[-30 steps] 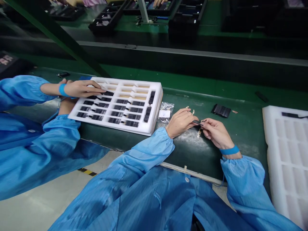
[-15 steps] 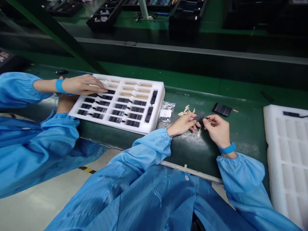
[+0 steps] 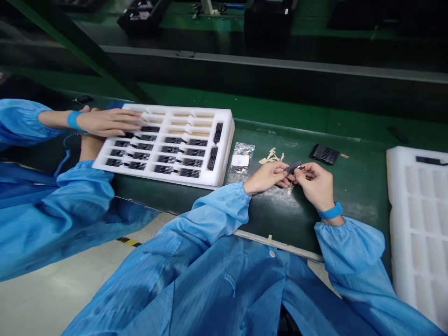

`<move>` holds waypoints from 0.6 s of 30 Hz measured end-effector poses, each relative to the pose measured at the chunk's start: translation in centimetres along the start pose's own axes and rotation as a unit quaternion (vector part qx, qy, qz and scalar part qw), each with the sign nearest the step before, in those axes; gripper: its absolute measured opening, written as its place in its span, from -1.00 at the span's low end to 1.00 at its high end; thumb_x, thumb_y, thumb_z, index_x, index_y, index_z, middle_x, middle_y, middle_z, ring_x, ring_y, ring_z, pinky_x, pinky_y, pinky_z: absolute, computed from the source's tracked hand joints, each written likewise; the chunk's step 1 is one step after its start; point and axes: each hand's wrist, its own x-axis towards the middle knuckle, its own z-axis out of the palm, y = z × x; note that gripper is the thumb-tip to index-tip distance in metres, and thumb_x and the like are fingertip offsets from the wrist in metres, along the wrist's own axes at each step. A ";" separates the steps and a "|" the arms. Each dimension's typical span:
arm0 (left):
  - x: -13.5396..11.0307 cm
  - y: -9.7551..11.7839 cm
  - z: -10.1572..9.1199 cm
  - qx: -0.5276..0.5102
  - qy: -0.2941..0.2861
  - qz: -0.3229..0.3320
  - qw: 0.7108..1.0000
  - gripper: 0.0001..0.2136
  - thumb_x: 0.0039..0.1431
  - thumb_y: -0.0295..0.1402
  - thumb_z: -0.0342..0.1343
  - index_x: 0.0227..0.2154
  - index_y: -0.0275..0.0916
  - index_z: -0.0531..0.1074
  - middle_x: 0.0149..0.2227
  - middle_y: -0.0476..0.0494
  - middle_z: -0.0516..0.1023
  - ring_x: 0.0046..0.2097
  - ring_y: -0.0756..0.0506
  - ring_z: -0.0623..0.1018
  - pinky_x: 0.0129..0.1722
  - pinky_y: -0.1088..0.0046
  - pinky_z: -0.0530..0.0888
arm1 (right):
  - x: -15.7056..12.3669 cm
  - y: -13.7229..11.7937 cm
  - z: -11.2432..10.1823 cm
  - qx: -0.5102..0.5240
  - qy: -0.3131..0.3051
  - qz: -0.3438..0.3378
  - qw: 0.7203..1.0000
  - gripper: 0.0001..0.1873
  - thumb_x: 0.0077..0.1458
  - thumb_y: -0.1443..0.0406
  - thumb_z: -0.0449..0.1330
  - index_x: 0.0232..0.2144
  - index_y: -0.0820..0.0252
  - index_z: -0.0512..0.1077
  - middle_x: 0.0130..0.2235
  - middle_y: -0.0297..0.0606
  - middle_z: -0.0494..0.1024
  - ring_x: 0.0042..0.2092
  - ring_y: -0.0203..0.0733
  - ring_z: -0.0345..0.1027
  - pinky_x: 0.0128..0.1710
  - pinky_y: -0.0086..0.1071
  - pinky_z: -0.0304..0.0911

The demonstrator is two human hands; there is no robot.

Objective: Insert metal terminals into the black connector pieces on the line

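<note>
In the head view my left hand (image 3: pixel 266 178) is closed on a small dark grey flat piece (image 3: pixel 292 167) above the green bench. The fingers of my right hand (image 3: pixel 318 184) pinch at its right end; whether they also hold something small is hidden. The piece is tilted, with a light glint on its edge. Thin beige cut-out pieces (image 3: pixel 271 157) lie just beyond my left hand, and another beige piece (image 3: pixel 290 189) sits below the fingers. A black slotted part (image 3: pixel 324 154) rests on the bench beyond my right hand.
To the left, a co-worker's hand (image 3: pixel 108 122) reaches over a white foam tray (image 3: pixel 227 144) holding black slotted parts. A clear bag (image 3: pixel 241 158) with a white label lies beside it. Another white foam tray (image 3: pixel 397 196) stands at the right. A rail (image 3: pixel 245 58) crosses behind the bench.
The dark grey piece has turned in my fingers and now shows a narrower side. My right hand has come slightly closer to my left. The co-worker's hand has shifted left over the tray.
</note>
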 end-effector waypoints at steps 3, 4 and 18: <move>0.0 0.0 0.0 -0.005 0.001 0.001 1.000 -0.78 0.26 -0.44 0.19 -0.08 -0.39 0.39 -0.32 -0.18 0.63 -0.37 0.04 0.63 -0.27 0.49 0.60 | 0.0 0.1 0.0 -0.004 0.001 -0.001 1.000 -0.76 0.08 0.15 0.35 -0.36 0.17 0.45 -0.39 -0.27 0.55 -0.38 -0.18 0.54 -0.37 -0.35 0.45; -0.1 0.0 0.1 -0.009 0.001 0.001 1.000 -0.79 0.26 -0.44 0.20 -0.09 -0.39 0.39 -0.33 -0.17 0.62 -0.38 0.04 0.62 -0.28 0.50 0.60 | 0.0 0.1 0.0 -0.006 0.001 -0.002 1.000 -0.76 0.08 0.14 0.35 -0.36 0.17 0.45 -0.39 -0.27 0.55 -0.38 -0.17 0.54 -0.36 -0.34 0.45; -0.5 0.6 0.3 -0.020 -0.001 -0.010 1.000 -0.80 0.26 -0.48 0.17 -0.08 -0.41 0.39 -0.32 -0.18 0.62 -0.38 0.05 0.62 -0.27 0.51 0.61 | 0.1 -0.1 0.0 -0.008 0.001 0.000 1.000 -0.76 0.05 0.13 0.36 -0.37 0.14 0.45 -0.38 -0.26 0.56 -0.36 -0.13 0.53 -0.32 -0.28 0.48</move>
